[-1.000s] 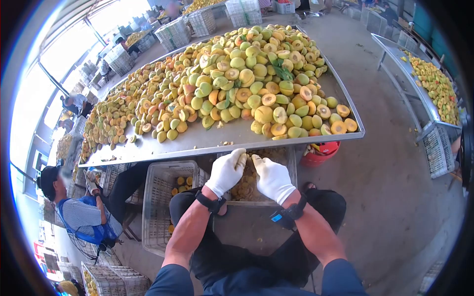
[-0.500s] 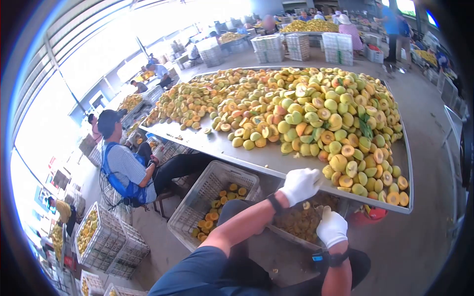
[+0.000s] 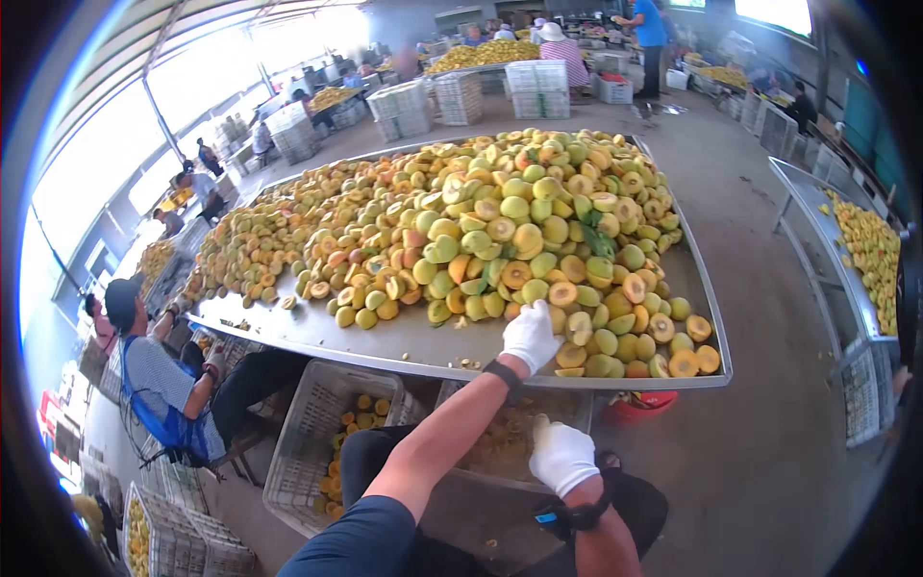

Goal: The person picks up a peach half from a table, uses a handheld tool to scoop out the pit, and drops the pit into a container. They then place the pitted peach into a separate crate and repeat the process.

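A large heap of yellow-green peaches (image 3: 461, 231), many of them halved with the pit hollow showing, covers a metal-edged table (image 3: 336, 338). My left hand (image 3: 532, 337), in a white glove, reaches over the near edge against the front of the heap; its fingertips are partly lost among the fruit. Lower right, my right hand (image 3: 562, 457), gloved too, is closed above a crate (image 3: 510, 478) with brownish scraps in it. Something small may stick out by the thumb, but I cannot make it out.
A white crate (image 3: 288, 452) with peach halves stands left of my knees. Beside it sits a person (image 3: 168, 385) with a blue backpack. A red bucket (image 3: 646, 404) is under the table corner. Another fruit table (image 3: 817, 231) stands at right.
My left hand has moved from above the table's near edge forward to the peaches. My right hand stays over the scrap crate. The view has turned to the right.
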